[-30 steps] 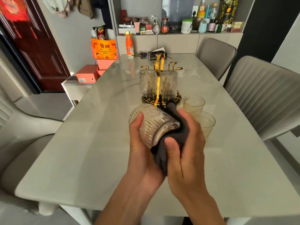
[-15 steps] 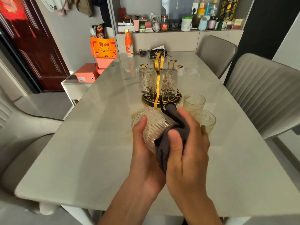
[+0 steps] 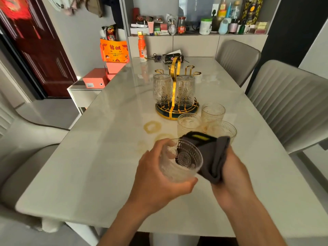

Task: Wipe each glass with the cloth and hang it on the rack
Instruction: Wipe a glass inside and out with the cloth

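Observation:
My left hand (image 3: 156,176) grips an embossed clear glass (image 3: 180,160) above the table, its mouth turned toward me. A dark grey cloth (image 3: 211,157) lies over my right hand (image 3: 232,176), which presses it against the right side of that glass. The gold rack (image 3: 174,75) on its dark round base stands farther back, with two glasses (image 3: 162,88) (image 3: 184,90) hanging upside down on it. Three more glasses stand upright right of the rack's base: one in front (image 3: 188,124), one behind (image 3: 213,112), one at the right (image 3: 224,130).
The pale marble table (image 3: 106,157) carries yellowish ring stains (image 3: 152,126) left of the loose glasses. An orange bottle (image 3: 142,48), keys and a black box (image 3: 170,58) sit at the far end. Grey chairs (image 3: 287,103) line the right side, another the left.
The glass was tilted with the cloth stuffed inside it; now the cloth is out and rests against its outside. Both hands have dropped lower and nearer to me.

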{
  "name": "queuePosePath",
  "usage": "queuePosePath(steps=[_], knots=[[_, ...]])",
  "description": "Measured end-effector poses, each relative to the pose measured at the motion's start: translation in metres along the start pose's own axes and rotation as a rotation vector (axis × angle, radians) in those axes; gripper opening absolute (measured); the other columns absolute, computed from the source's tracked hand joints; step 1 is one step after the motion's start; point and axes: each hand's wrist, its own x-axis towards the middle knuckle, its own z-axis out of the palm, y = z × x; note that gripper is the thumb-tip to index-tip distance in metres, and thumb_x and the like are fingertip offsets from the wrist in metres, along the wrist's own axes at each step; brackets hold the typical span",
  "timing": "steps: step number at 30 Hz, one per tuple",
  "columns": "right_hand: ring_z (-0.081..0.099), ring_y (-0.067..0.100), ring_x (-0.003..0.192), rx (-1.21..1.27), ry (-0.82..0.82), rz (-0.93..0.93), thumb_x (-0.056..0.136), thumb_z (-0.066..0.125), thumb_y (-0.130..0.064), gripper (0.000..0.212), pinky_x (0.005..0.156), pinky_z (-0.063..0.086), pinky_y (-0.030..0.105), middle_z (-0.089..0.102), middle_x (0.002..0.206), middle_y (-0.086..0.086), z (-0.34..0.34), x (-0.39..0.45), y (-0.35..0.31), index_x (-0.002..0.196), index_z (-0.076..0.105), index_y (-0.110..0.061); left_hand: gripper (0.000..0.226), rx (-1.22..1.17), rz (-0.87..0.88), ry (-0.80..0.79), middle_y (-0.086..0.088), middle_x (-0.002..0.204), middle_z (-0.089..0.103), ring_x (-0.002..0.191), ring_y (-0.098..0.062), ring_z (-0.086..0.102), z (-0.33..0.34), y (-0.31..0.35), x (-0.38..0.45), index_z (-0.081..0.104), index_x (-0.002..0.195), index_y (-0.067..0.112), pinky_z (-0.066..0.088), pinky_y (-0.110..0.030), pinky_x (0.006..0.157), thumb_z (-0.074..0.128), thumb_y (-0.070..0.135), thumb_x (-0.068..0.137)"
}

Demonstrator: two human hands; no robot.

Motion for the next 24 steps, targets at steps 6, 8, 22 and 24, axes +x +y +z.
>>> queuePosePath(steps=[6,8,22,24], knots=[[0.07,0.018,0.106,-0.246,-0.385,0.093,0.086,0.061,-0.023,0.029,0.085,0.053,0.029,0.077,0.11,0.006,0.0,-0.001,-0.006,0.111,0.074,-0.021,0.088,0.363,0.189,0.017,0.013,0.112,0.063,0.103,-0.014,0.06,-0.008,-0.009,0.008,0.045,0.129,0.034,0.039,-0.058,0.106,0.073,0.064,0.051],[0.072,0.012,0.097,-0.525,-0.384,0.011,0.09,0.061,-0.009,0.029,0.073,0.053,0.02,0.078,0.104,0.0,0.0,0.002,-0.003,0.113,0.071,-0.023,0.085,0.509,0.286,0.019,0.009,0.11,0.064,0.099,-0.02,0.062,-0.012,-0.004,0.012,0.048,0.131,0.03,0.039,-0.058,0.107,0.07,0.062,0.056],[0.072,0.003,0.076,-0.586,-0.406,-0.148,0.099,0.05,-0.004,0.028,0.062,0.054,0.021,0.077,0.09,-0.008,0.01,0.0,-0.007,0.11,0.068,-0.022,0.014,-0.406,0.061,0.256,0.004,0.088,0.067,0.077,-0.003,0.064,-0.012,0.02,0.02,0.061,0.095,0.025,0.053,-0.023,0.068,0.059,0.038,0.092],[0.069,0.001,0.09,-0.855,-0.323,-0.439,0.098,0.052,-0.012,0.026,0.071,0.053,0.024,0.074,0.098,-0.013,0.007,0.006,-0.01,0.112,0.062,-0.031,0.028,-0.425,-0.33,-0.008,0.004,0.081,0.074,0.072,-0.006,0.072,-0.018,0.023,0.033,0.067,0.093,0.021,0.055,-0.029,0.067,0.058,0.047,0.097]])
